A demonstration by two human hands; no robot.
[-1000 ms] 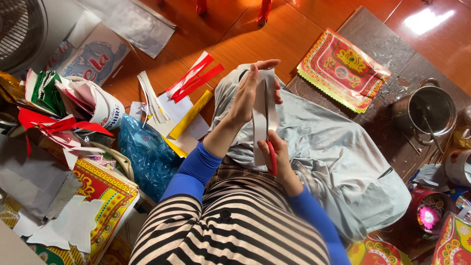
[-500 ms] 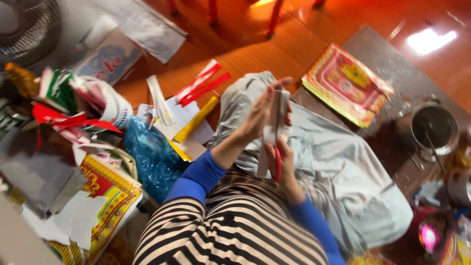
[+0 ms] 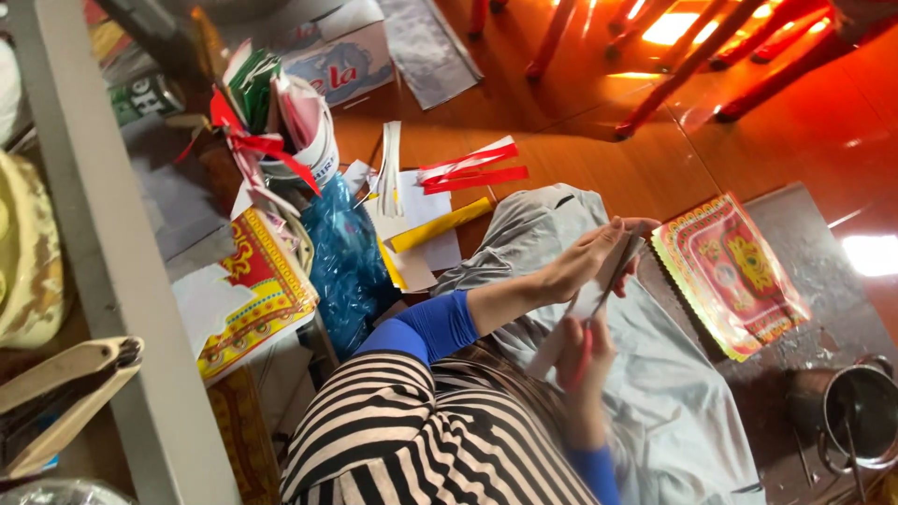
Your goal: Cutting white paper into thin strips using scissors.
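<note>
My left hand point(image 3: 578, 266) pinches the upper end of a narrow white paper piece point(image 3: 589, 301) above my grey-trousered lap point(image 3: 655, 393). Just below it, my right hand point(image 3: 589, 374) grips red-handled scissors point(image 3: 582, 355). Their blades run up along the paper towards the left fingers. Both forearms wear blue sleeves under a black-and-white striped top.
An ornate red-and-yellow sheet point(image 3: 730, 271) lies on a dark mat to the right, with a metal pot point(image 3: 861, 416) below it. Red and white strips point(image 3: 468, 168), a yellow strip point(image 3: 440, 224), a blue plastic bag point(image 3: 346, 262), a white tub point(image 3: 313, 140) of folded papers and a printed sheet stack point(image 3: 253, 290) crowd the left. Red chair legs point(image 3: 692, 65) stand behind.
The view has swung and tilted. Both hands have kept their hold on the paper and scissors and come down closer to the lap.
</note>
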